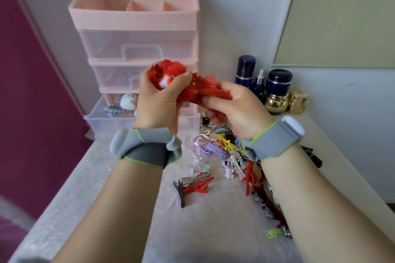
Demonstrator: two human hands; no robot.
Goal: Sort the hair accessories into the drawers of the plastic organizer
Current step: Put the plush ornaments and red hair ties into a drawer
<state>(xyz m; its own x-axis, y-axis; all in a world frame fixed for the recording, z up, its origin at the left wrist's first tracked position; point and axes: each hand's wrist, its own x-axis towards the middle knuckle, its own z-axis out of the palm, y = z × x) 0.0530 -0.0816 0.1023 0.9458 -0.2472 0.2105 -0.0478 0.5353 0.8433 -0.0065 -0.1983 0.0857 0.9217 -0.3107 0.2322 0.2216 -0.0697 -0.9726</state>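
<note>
Both hands grip one red tassel clip: left hand curled round its fluffy head, right hand pinching the fringe. It hangs between them, above the open bottom drawer.

The organizer has a matt pink plastic frame and 3 drawers of clear, faintly frosted plastic. The red hair accessory is fluffy pompom fibre with stringy tassel threads and a glossy sequinned patch. Both wristbands are ribbed grey cloth with lime stitching. On the pale, slightly crinkled table covering lie a matt red coral-shaped clip with a shiny metal clasp, glossy pastel plastic clips, dark blue glossy bottles and mirror-gold jars
</note>
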